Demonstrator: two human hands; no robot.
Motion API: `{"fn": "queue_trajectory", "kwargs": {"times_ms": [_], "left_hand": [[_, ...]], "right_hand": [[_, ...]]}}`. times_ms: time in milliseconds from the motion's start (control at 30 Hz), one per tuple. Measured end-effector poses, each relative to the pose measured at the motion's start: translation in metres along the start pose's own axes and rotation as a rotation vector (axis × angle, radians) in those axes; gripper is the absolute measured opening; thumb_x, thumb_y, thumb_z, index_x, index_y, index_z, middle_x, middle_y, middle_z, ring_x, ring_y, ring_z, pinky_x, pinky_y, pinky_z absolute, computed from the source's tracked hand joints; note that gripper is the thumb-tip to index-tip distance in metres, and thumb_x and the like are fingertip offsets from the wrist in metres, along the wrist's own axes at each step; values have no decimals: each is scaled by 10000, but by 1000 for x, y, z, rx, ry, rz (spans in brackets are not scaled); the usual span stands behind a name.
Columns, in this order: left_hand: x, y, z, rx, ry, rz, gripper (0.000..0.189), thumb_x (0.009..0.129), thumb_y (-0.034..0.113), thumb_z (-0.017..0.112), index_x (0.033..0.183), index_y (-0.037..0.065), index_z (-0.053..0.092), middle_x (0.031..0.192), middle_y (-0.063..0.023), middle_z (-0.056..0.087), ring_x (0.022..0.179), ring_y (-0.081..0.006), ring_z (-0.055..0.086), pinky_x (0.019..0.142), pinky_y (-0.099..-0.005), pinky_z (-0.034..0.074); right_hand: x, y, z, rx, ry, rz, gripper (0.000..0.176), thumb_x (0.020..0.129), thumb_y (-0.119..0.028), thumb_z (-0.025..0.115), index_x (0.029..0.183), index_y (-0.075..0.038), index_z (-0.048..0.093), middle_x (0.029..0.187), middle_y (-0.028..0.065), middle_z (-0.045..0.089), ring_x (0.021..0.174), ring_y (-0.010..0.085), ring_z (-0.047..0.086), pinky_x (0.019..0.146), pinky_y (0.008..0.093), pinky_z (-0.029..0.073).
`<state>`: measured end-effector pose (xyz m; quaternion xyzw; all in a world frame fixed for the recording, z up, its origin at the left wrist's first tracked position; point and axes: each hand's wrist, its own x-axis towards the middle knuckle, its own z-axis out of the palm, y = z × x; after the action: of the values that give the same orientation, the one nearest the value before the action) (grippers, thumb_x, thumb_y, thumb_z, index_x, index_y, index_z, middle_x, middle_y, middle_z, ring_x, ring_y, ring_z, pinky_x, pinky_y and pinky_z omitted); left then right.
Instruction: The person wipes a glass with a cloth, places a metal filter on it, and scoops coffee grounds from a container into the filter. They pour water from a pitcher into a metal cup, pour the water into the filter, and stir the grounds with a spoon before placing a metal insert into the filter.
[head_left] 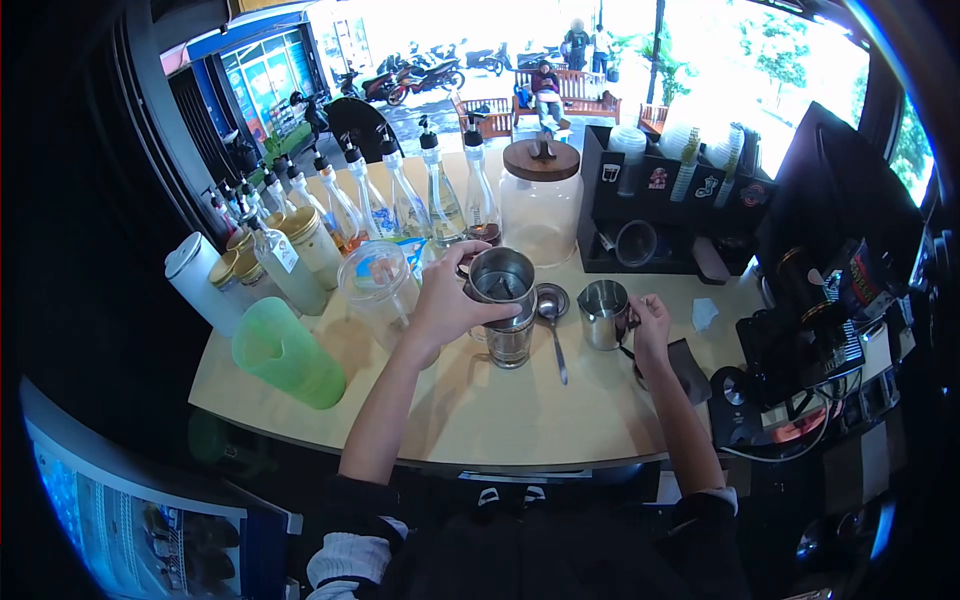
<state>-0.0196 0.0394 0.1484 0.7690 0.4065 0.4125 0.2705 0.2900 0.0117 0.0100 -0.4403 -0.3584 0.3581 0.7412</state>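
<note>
My left hand point(452, 297) is closed around a metal cup point(502, 263), thumb across its near side and fingers at the far rim. Directly under the cup, overlapping it in this view, a clear glass mug point(510, 348) stands on the counter. My right hand point(650, 322) has its fingers wrapped round the handle of a steel milk pitcher point(603, 330), which stands upright. Between the two vessels lies a metal spoon point(558, 350), its handle toward me, by a small round metal dish point(551, 293). Left of my left forearm is a clear plastic pitcher point(372, 290).
A green pitcher point(290, 355) stands at the counter's left edge. Several pump bottles point(440, 195) line the back, beside a large wooden-lidded jar point(540, 210). At the back right is a black cup organizer point(640, 185). Black equipment point(800, 340) with cables occupies the right side.
</note>
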Motion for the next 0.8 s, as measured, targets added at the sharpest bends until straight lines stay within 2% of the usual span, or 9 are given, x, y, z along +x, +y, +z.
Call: {"fn": "queue_trajectory", "kwargs": {"times_ms": [267,333,467,567,667,733,800], "left_hand": [[0,-7,5,-25,-31,21,764,530,247,903,1182,47,557,1137,-78,609,1087,-191,556,996,-339,414],[1,-10,6,5,-33,37,770,529,249,903,1186,50,555,1144,-75,606,1086,-189,555,1000,-339,411],[0,-18,8,6,-30,72,779,533,247,902,1199,56,546,1157,-72,598,1093,-191,549,1003,-344,407],[0,-22,10,-11,-17,110,801,535,250,901,1219,60,529,1154,-72,597,1097,-197,545,1009,-352,401],[-1,-24,9,-4,-28,144,871,533,255,905,1269,62,481,1201,-82,566,1131,-205,523,1026,-366,389],[-3,-25,9,30,22,230,942,530,370,895,1291,52,441,1195,-118,568,1108,-255,559,993,-400,413],[-9,-17,3,77,48,248,963,538,374,893,1313,54,420,1231,-128,542,1149,-268,535,1013,-407,397]], "right_hand": [[-7,-1,1,27,32,48,240,926,-103,569,729,-120,434,632,-36,474,570,59,462,558,214,377],[-7,5,-7,-38,28,62,197,939,-133,528,762,-108,446,674,-6,481,617,108,517,607,259,441],[-7,13,-16,-56,28,65,182,947,-149,514,778,-103,466,698,-7,496,643,95,520,614,259,445],[-8,10,-15,-146,39,57,188,961,-158,521,794,-102,454,706,-32,464,658,61,456,623,231,396],[-7,8,-16,-191,31,60,126,961,-153,521,876,-75,471,797,-18,481,732,68,463,686,218,391],[-7,2,-12,-255,72,-104,115,950,-143,535,961,-49,469,908,17,485,838,103,479,772,235,395],[-3,-11,-7,-321,122,-189,131,938,-129,545,993,-35,471,954,39,493,886,132,487,803,255,395]]}}
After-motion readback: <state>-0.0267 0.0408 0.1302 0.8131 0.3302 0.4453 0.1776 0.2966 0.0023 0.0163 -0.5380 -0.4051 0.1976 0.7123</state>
